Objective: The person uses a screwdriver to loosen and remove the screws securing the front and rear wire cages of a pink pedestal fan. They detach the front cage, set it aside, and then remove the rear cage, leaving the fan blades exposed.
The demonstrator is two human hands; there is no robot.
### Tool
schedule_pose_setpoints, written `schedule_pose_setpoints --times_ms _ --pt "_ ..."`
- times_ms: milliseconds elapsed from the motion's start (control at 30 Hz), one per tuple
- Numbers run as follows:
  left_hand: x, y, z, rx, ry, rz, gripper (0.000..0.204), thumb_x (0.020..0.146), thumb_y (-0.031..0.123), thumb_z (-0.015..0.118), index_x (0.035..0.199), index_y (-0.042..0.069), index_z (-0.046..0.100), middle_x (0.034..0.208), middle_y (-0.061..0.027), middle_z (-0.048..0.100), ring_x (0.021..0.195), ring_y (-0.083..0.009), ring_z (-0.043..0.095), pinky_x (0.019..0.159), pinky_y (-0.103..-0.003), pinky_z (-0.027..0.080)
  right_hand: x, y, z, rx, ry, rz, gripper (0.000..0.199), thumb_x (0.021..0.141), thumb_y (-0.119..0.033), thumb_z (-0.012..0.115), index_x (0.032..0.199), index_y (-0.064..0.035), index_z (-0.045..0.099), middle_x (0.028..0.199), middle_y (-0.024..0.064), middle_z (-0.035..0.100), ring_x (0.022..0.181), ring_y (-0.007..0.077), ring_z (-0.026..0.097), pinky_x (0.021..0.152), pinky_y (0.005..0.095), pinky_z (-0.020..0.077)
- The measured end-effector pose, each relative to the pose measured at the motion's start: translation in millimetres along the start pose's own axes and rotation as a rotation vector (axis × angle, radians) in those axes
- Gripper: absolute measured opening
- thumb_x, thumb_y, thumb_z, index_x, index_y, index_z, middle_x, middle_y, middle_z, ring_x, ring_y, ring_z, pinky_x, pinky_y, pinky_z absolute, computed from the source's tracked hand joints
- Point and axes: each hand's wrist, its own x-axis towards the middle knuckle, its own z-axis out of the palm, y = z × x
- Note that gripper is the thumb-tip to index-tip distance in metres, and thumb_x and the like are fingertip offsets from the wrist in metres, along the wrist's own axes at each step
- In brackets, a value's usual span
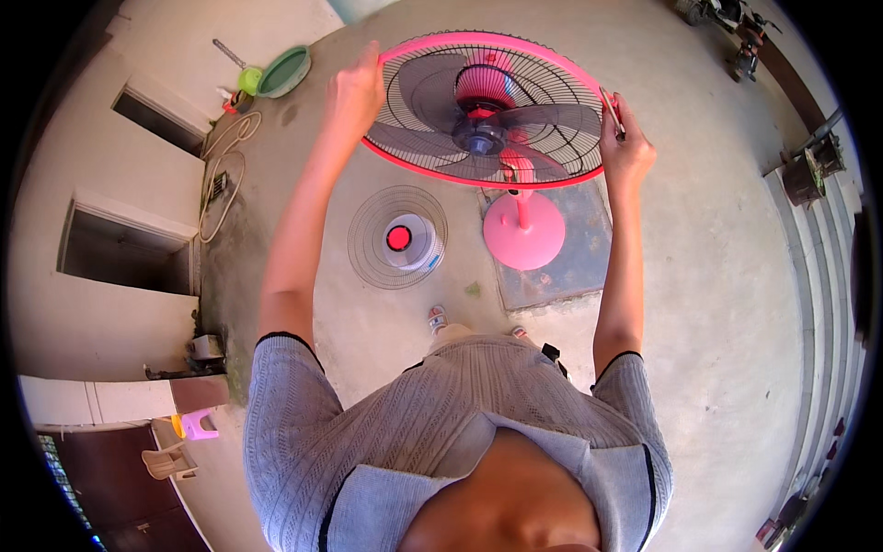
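Note:
A pink pedestal fan [522,216] stands in front of me, its dark grey blades [478,133] bare at the front. Behind them is the black wire rear grille [563,106], edged by a pink rim ring [474,41]. My left hand [357,92] is closed on the ring's left side. At the right side, my right hand [627,143] is closed at the ring's edge, by a small light and red piece that I cannot make out clearly. Below and left, a loose round wire front grille [363,235] with a red centre rests on a white container [425,247].
The fan's base sits on a dark slab [552,293]. A hose [230,152], a green basin [283,72] and a light green scoop [249,79] lie along the left wall. Steps [823,294] and a pot [803,179] are at right; a motorbike [747,51] stands far right.

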Motion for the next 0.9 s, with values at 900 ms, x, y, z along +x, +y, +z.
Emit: schedule_pose_setpoints --times_ms 900 --pt "-655 -221 181 -0.499 -0.444 -2.194 0.069 0.075 0.038 0.078 0.116 -0.01 0.05 0.12 -0.0269 0.055 0.103 -0.0427 0.058 0.067 -0.062 0.053 -310 -24 -161 -0.653 -1.112 1.022 0.047 0.099 -0.04 0.047 0.092 0.0025 0.065 0.07 0.0111 0.067 0.056 0.0166 0.067 0.039 0.0275 0.0463"
